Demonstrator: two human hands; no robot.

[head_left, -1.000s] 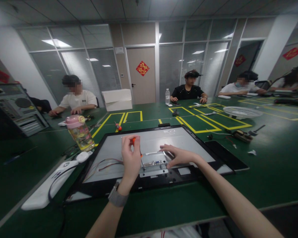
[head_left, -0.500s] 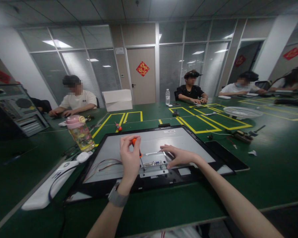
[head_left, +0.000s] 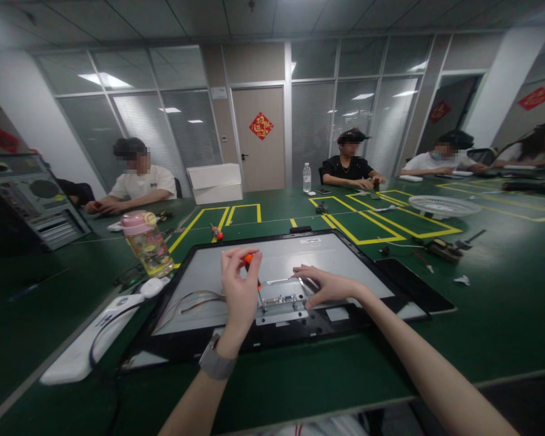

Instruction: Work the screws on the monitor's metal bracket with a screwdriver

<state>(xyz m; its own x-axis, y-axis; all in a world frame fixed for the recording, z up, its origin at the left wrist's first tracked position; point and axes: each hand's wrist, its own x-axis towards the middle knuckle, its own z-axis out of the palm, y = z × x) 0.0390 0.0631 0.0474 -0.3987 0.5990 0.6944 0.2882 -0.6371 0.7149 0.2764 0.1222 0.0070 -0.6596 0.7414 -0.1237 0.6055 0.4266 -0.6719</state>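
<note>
Left hand [head_left: 238, 289]: I see fingers pinching the orange screwdriver [head_left: 251, 266] upright over the metal bracket [head_left: 281, 301].
Right hand [head_left: 329, 286]: fingers spread, resting on that bracket.

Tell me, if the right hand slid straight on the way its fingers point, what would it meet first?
Probably the small silver metal connector plate: the right hand already rests at its edge, fingers pointing left towards the orange-handled screwdriver.
</note>
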